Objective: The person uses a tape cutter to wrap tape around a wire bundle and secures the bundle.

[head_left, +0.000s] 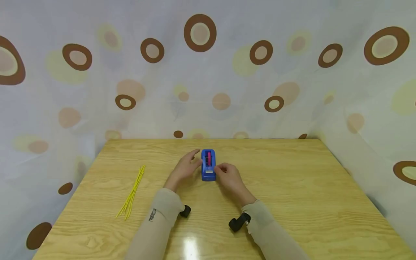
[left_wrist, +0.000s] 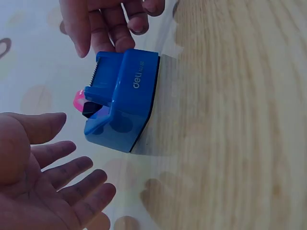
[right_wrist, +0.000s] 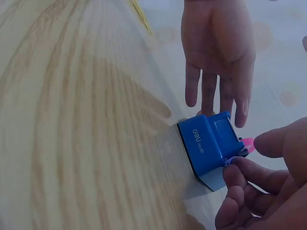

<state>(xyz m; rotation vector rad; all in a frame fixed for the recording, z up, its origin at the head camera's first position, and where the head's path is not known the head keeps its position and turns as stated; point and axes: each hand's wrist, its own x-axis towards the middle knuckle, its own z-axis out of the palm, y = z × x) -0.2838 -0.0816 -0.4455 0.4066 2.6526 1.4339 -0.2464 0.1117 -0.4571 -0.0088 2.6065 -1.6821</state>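
A blue tape dispenser with a pink hub stands upright on the table between the two hands. Its white lettering and toothed cutter show in both wrist views. My left hand is beside its left side, fingers spread and thumb apart, holding nothing; its palm shows in the left wrist view. At the dispenser's right side is my right hand, its fingertips right at the blue body. In the right wrist view this hand's thumb and loosely bent fingers stand apart, with a gap between them.
Several thin yellow sticks lie in a loose bundle on the wooden table, left of the left arm. A patterned cloth hangs behind the table and along its sides. Black wrist cameras sit on both sleeves.
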